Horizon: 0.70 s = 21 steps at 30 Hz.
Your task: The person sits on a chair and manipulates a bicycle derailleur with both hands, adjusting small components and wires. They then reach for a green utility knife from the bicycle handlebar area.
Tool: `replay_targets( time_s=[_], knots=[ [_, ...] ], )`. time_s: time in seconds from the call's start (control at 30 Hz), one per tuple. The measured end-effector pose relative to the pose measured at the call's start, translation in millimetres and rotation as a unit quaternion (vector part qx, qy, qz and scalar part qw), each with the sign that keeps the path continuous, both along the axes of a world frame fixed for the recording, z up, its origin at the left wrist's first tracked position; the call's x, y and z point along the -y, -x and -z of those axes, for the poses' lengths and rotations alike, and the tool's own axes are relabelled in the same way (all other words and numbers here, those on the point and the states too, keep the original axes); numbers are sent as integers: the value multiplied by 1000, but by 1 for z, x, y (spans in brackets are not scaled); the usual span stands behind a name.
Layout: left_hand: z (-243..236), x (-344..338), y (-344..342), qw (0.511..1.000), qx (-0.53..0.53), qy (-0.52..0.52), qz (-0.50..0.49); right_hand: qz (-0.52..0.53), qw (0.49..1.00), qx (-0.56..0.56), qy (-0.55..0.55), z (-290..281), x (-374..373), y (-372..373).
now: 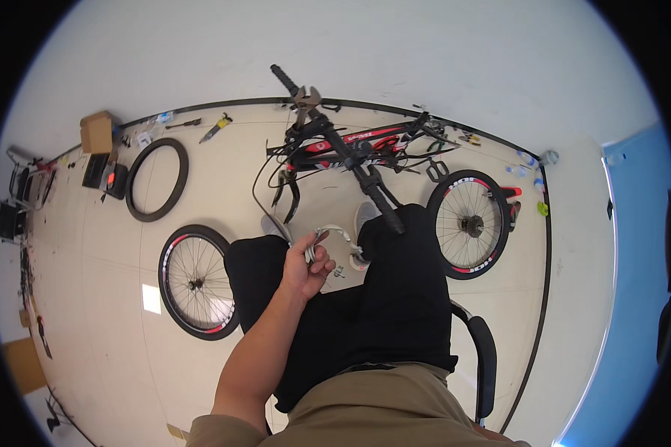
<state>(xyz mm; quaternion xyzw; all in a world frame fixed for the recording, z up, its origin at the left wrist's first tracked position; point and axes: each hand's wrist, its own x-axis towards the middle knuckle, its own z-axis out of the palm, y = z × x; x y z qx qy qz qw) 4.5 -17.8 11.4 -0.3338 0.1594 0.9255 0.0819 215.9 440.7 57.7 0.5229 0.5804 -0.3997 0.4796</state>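
I am seated, with my black-trousered legs below me. My left hand (306, 267) is raised over my left knee, its fingers closed around a loop of pale grey cable housing (334, 230) that curves to the right toward my shoe. A black handlebar (373, 190) runs diagonally from the far wall down to my right knee. It belongs to a red and black bicycle frame (365, 139) lying on the floor just ahead. My right hand does not show in the picture.
A spoked wheel (197, 281) lies on the floor at my left and another (470, 223) at my right. A bare tyre (156, 179), a cardboard box (97, 132) and hand tools (216, 128) sit near the far wall. The chair's armrest (485, 350) is at my right.
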Motion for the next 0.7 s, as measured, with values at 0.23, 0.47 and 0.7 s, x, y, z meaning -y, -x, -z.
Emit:
replay_targets(
  time_s=[0.23, 0.47, 0.7],
  knots=[
    [-2, 2, 0, 994, -89, -55, 4, -82, 996, -22, -19, -56, 22, 63],
    [-1, -14, -1, 992, -8, 123, 11, -599, 758, -257, 5, -124, 121, 182],
    [-16, -21, -25, 988, 17, 139, -68, -554, 598, -545, 195, -56, 232, 235]
  ],
)
